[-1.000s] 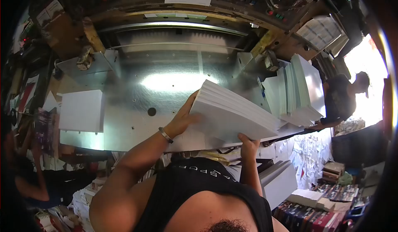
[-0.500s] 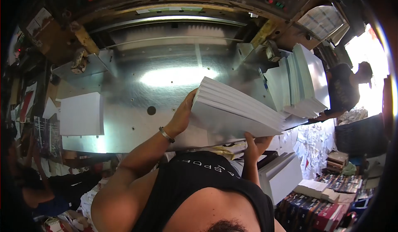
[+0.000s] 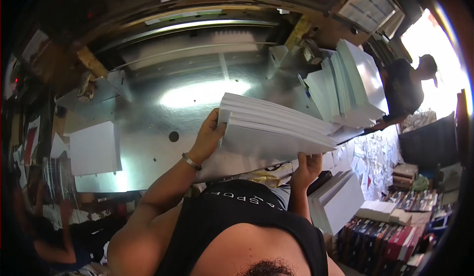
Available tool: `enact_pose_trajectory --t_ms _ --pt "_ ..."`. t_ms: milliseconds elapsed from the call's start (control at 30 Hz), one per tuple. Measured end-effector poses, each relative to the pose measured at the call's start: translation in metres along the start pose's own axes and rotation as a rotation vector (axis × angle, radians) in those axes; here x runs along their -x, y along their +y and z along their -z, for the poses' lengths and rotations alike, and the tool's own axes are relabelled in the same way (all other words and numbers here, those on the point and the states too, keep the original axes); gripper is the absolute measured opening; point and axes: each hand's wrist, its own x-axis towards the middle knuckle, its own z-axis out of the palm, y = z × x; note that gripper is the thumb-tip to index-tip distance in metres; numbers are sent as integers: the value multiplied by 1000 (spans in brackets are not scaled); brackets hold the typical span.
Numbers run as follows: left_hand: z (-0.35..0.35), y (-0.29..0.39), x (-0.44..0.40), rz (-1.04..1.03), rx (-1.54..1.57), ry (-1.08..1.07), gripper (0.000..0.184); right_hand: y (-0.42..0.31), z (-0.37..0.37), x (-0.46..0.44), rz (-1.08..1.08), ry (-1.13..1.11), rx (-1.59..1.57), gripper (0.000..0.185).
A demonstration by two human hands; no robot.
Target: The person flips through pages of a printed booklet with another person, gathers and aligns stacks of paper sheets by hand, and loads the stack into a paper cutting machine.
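A thick stack of white paper (image 3: 271, 128) is held tilted above the metal table (image 3: 143, 147), its layered edges facing up. My left hand (image 3: 210, 135) grips the stack's left end, fingers wrapped round it, with a metal bracelet on the wrist. At the lower right corner, my right hand (image 3: 307, 167) pinches the stack's edge between thumb and fingers. Another white paper stack (image 3: 95, 148) lies on the table's left side. Several upright stacks (image 3: 345, 86) stand at the right, with a pen (image 3: 305, 86) beside them.
Metal side guides (image 3: 118, 84) flank the machine's opening. A person (image 3: 406, 91) is at the right and another person's arm (image 3: 54, 249) at the lower left. More paper (image 3: 338, 202) lies beside my right forearm. Piled books (image 3: 385, 236) and paper scraps (image 3: 377, 162) are at the lower right.
The held stack has turned flatter and moved slightly left, with its left end now showing separate layers. My right hand has moved along its lower edge to the right. The view has shifted.
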Motion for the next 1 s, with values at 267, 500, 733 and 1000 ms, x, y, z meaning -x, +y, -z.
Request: enact_pose_trajectory --t_ms 267,500,733,1000 --pt "-8 -14 10 -84 -85 129 39 -33 23 -18 -33 -11 38 11" --pt "-1 -25 2 -123 -62 191 37 0 -2 -1 12 22 -47 48" --pt "13 -47 -1 -142 -79 256 38 -15 13 10 -111 -161 37 33" --pt "6 -33 -3 -137 -218 314 30 -72 67 5 -136 58 217 23"
